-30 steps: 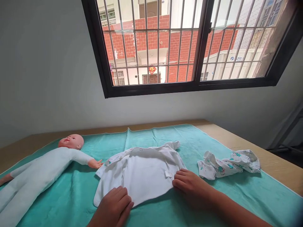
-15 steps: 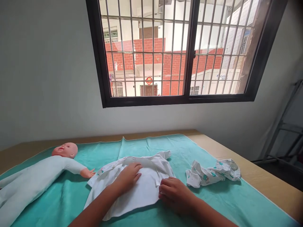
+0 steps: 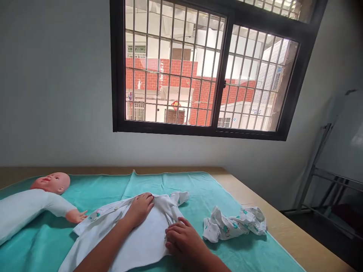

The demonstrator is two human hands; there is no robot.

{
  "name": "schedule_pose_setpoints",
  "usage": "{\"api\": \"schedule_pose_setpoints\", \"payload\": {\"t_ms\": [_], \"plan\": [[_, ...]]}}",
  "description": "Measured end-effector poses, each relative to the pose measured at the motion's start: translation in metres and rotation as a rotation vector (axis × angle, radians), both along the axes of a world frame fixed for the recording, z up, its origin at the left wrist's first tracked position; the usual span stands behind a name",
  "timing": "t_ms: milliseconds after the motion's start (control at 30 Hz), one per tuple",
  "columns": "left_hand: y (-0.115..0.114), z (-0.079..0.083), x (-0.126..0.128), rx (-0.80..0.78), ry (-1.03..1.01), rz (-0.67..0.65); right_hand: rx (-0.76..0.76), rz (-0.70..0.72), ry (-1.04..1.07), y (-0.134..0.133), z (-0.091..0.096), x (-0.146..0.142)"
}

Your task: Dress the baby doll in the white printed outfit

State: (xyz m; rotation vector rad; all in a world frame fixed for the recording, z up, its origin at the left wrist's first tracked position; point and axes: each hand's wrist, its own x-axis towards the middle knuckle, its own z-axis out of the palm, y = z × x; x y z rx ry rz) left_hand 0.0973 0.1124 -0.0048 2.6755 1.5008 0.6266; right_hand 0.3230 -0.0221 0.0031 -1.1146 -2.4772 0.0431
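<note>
A white baby shirt with small print at its sleeves lies spread on a turquoise cloth. My left hand rests on its upper part, fingers stretched toward the neckline; it is open. At the shirt's right side, my right hand touches the edge below the sleeve, its fingers slightly bent and apart. My palms are turned down, so the undersides of the fingers are hidden. To the left lies a baby doll in a white suit, one arm reaching toward the shirt's left sleeve.
Crumpled white baby pants with green print lie right of my right hand. Wooden tabletop shows along the back and right. Behind it are the wall and a barred window. A whiteboard stand stands at the right.
The view has turned right and tilted up. My left hand has slid up the shirt to its neckline. My right hand stays at the side edge, with its fingers less curled.
</note>
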Motion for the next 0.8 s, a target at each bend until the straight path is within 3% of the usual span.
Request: {"api": "schedule_pose_setpoints", "payload": {"t_ms": [167, 267, 400, 600, 800], "plan": [[-0.007, 0.002, -0.001, 0.022, -0.036, 0.006, -0.084, -0.178, 0.027, 0.009, 0.009, -0.011], [-0.008, 0.005, -0.001, 0.032, -0.054, 0.016, -0.255, -0.3, 0.294, 0.024, 0.024, -0.027], [-0.005, 0.006, -0.002, 0.021, -0.097, 0.065, -0.469, -0.302, 0.548, 0.067, 0.031, -0.054], [0.002, 0.002, -0.006, 0.026, -0.142, 0.24, -0.328, -0.463, 0.516, 0.135, 0.007, -0.063], [0.003, 0.001, -0.006, 0.048, -0.167, 0.262, -0.092, -0.274, 0.298, 0.143, -0.01, -0.043]]}}
